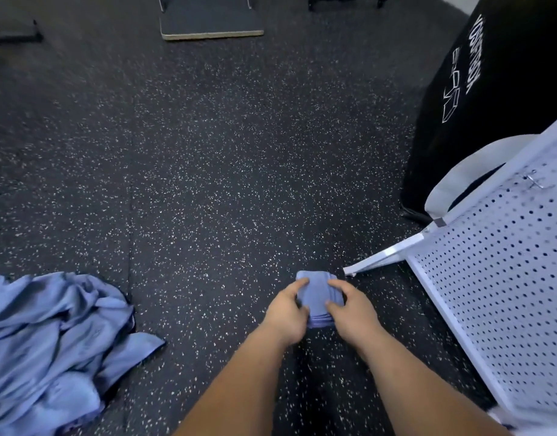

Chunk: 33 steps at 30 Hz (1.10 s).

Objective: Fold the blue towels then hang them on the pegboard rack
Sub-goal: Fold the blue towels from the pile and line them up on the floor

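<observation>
Between the left hand [285, 313] and right hand [352, 309], the folded blue cloth towel [316, 294] is clamped, fingers curled round opposite edges, low over the black speckled rubber floor [223, 184]. Judged light, soft and prone to unfolding: pinch across the stacked layers. Right of the right hand stands the white perforated metal pegboard rack [497, 294]; well left of the left hand lies a crumpled blue towel heap [50, 341]
</observation>
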Available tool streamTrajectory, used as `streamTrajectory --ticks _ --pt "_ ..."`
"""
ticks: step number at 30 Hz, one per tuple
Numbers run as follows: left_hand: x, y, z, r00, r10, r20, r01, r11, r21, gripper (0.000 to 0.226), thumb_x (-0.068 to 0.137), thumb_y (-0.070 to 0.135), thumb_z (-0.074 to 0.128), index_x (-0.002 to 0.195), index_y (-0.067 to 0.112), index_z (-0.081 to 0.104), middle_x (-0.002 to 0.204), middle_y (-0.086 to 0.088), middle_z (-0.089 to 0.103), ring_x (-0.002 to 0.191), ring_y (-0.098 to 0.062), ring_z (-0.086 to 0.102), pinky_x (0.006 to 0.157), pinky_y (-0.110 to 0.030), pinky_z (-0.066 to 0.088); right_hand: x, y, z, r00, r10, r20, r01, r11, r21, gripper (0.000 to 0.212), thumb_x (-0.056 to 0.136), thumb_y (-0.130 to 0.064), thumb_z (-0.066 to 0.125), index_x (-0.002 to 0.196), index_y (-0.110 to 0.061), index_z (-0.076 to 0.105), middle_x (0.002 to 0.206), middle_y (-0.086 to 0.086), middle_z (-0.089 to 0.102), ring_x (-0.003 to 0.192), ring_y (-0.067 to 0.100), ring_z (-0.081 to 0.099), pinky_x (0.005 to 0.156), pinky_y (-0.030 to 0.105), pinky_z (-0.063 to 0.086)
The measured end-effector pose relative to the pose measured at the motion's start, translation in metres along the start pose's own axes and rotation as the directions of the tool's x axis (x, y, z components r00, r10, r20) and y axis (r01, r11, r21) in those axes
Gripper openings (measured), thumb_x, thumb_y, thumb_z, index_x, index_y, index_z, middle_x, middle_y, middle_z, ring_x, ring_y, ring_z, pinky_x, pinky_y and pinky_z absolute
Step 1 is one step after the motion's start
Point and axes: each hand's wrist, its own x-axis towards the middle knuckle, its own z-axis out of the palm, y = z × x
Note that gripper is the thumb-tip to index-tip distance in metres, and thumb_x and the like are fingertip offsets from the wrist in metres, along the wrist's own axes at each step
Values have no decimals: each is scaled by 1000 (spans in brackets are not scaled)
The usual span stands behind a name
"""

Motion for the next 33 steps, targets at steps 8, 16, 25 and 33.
streamTrajectory --ticks 8,16,25,33 --pt "50 6 20 998 70 -7 -67 978 197 68 108 22 54 164 46 24 143 -9 63 109 -25 66 95 -31 50 57 26 3 988 -125 -86 111 982 -155 52 105 -13 59 155 -25 49 157 2 41 139 18 49 115 26 35" --pt "68 -16 12 976 -128 175 56 929 365 86 101 32 64 166 49 10 167 -4 36 148 -28 45 123 -42 37 67 54 15 980 106 171 -39 935 -353 66 108 -30 52 166 -40 23 170 11 17 143 32 47 117 42 42" --pt "23 5 -34 994 -110 13 92 885 457 84 104 36 62 169 39 8 166 -10 37 149 -34 43 123 -46 38 53 -7 4 995 50 81 -11 906 -423 66 103 -34 59 164 -24 34 160 15 35 134 34 52 109 41 45" --pt "-79 -9 -137 971 -59 -233 173 843 510 79 105 37 57 169 28 11 165 -18 34 147 -40 44 120 -46 40 4 -119 43 969 -92 230 171 919 -354 57 106 -42 60 158 -26 43 118 10 70 86 22 59 67 33 43"
